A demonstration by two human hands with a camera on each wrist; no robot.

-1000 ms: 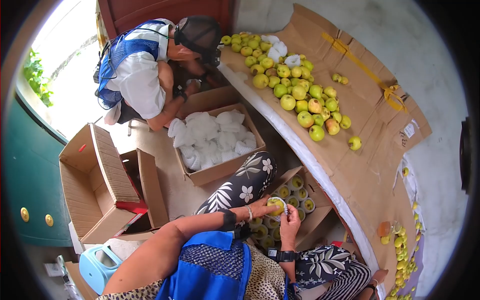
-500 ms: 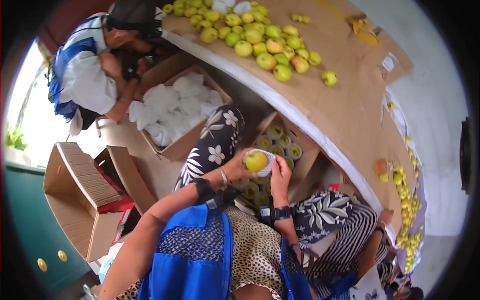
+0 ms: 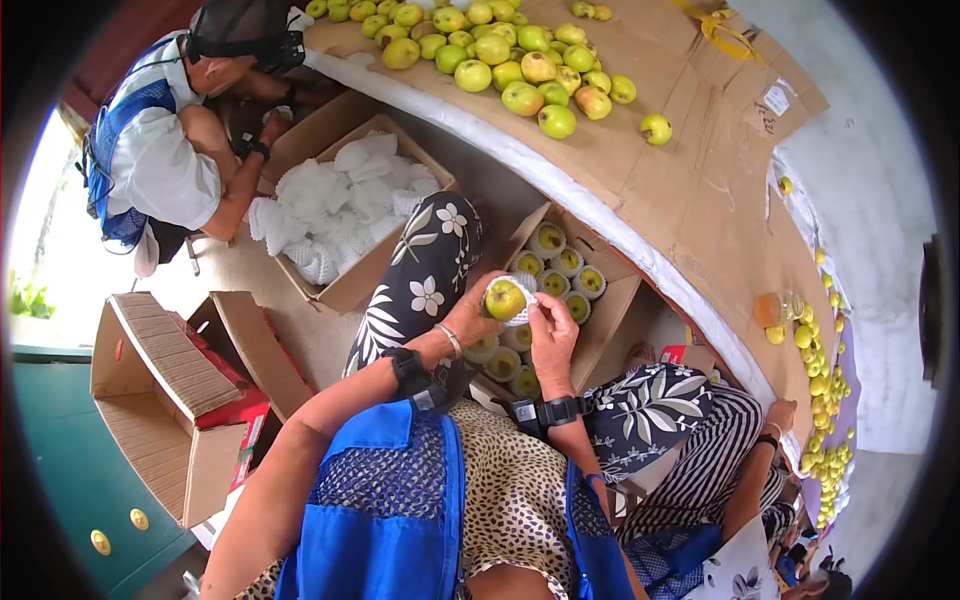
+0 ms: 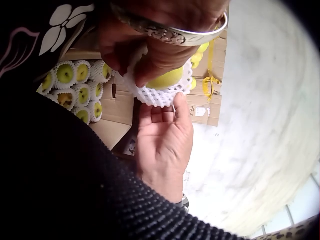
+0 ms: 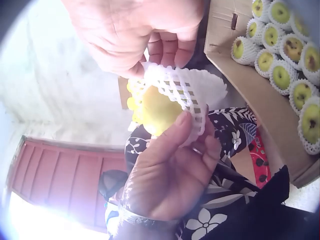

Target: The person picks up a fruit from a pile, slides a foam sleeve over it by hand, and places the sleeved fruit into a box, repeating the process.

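Observation:
My left hand (image 3: pixel 468 320), with a metal bangle at the wrist, grips a yellow-green apple (image 3: pixel 505 298) that sits half inside a white foam net (image 3: pixel 524 313). My right hand (image 3: pixel 548 335) pinches the net's edge beside it. In the left wrist view the left hand (image 4: pixel 150 45) cups the apple (image 4: pixel 167 79), and the right hand (image 4: pixel 162 145) lies below with its thumb on the net (image 4: pixel 160 96). The right wrist view shows the right hand (image 5: pixel 130 35) at the net (image 5: pixel 192 92) rim and the left hand (image 5: pixel 170 175) under the apple (image 5: pixel 157 112).
Just beyond my hands is a cardboard box (image 3: pixel 612 318) packed with netted apples (image 3: pixel 560 272). Loose apples (image 3: pixel 520 70) lie on a cardboard-covered bench. Another person (image 3: pixel 165 160) crouches by a box of foam nets (image 3: pixel 340 200). An open carton (image 3: pixel 160 380) lies at the left.
The head view has swung, so the bench and boxes sit higher in frame. Both hands have stayed on the apple, and the net now covers its far side.

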